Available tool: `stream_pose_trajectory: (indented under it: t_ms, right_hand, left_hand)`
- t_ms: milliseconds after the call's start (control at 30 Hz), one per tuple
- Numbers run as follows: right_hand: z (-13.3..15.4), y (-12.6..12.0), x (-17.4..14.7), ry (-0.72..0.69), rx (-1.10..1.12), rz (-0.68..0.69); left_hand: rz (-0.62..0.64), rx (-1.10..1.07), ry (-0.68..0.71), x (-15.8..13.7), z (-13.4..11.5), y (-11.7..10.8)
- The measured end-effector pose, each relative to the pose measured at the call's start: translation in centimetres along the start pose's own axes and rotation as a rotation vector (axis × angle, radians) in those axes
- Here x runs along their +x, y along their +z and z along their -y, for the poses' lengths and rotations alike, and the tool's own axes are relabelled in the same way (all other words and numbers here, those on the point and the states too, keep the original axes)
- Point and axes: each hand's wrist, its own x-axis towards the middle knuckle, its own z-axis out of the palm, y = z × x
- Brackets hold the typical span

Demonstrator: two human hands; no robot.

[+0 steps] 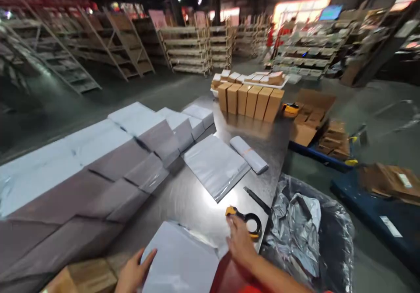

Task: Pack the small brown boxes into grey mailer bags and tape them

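A left hand (pixel 134 272), half closed, holds a white package (pixel 182 260) by its left edge at the near worktop (pixel 179 194); the right hand (pixel 240 240), fingers bent, touches a tape dispenser (pixel 253 216), its grip unclear. Beyond stand brown boxes (pixel 251 102).

Warehouse, seen from above metal table (pixel 173 201). Left hand (pixel 134 271) holds left edge of white package (pixel 182 258), thumb on top. Right hand (pixel 241 242) has fingertips on yellow end of tape dispenser (pixel 244 217). Just beyond: black cutter (pixel 257 200), flat pale bag (pixel 216 166), rolled bundle (pixel 248 154). Left: stacked white parcels (pixel 118 153). Far end: upright brown boxes (pixel 249 100). Right: plastic-lined bin (pixel 339 223). Background: shelving racks (pixel 187 48).
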Motion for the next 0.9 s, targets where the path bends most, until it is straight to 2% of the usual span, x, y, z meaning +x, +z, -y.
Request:
stream_pose_trajectory:
  t_ms: [33, 100, 200, 300, 400, 500, 600, 667, 767, 800, 900]
  right_hand:
    - [-1.9, -1.7, -0.9, 0.039, -0.116, -0.055]
    - [-5.1, -3.8, -1.9, 0.048, -0.331, -0.097]
    - [-7.6, -4.1, -2.5, -0.055, -0.505, -0.054]
    - [-7.8, -2.9, -2.3, -0.151, -0.520, -0.032]
    - [-7.7, -2.4, -2.0, -0.220, -0.439, 0.009]
    - [-7.7, -3.3, -1.9, -0.223, -0.229, -0.005]
    - [-6.1, -4.1, 0.1, -0.013, 0.122, -0.049]
    - [-3.8, -3.5, 3.6, 0.162, 0.437, -0.002]
    - [0.6, -0.1, 10.9, 0.367, 0.972, 0.157]
    - [2.0, 1.5, 13.2, 0.410, 1.086, 0.239]
    - [4.8, 5.4, 17.6, 0.464, 1.195, 0.463]
  left_hand:
    - [0.082, 0.145, -0.014, -0.1, -0.7, 0.0]
    - [0.112, 0.345, 0.097, -0.3, -2.7, 0.7]
    - [0.154, 0.474, 0.115, -0.3, -6.2, 2.7]
    - [0.167, 0.570, -0.016, 0.6, -8.6, 4.4]
    - [0.157, 0.580, -0.187, 2.1, -9.2, 4.9]
    - [0.189, 0.578, -0.256, 3.1, -8.8, 4.8]
    - [0.153, 0.600, -0.320, 3.2, -8.9, 5.2]
    - [0.102, 0.630, -0.354, 3.0, -9.2, 5.8]
    - [0.041, 0.673, -0.362, 2.6, -9.6, 6.5]
    - [0.031, 0.685, -0.360, 2.5, -9.7, 6.6]
    - [0.012, 0.720, -0.373, 2.6, -9.7, 6.9]
